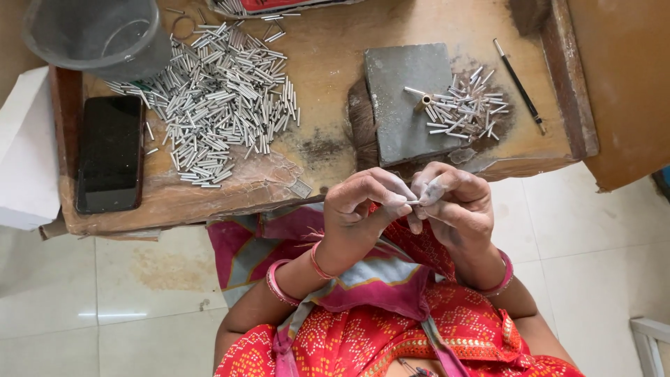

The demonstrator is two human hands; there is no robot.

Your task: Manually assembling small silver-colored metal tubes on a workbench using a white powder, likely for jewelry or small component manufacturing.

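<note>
Centre frame: left hand point(363, 209) & right hand point(450, 202), fingertips closed together on one thin metal tube point(413, 202), prob. light, stiff, slippery; best pinched at ends.

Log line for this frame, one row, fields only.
left hand: pinches small metal tube | right hand: pinches same tube | big tube pile: on wooden board | phone: board's edge

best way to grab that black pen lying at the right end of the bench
Pinch the black pen across its thin barrel near the middle, coming straight down from above. It lies flat and slanted on bare wood, apart from the small tube pile to its left, so both long sides look free for fingertips. The right hand is nearer, though both hands are busy.
</note>
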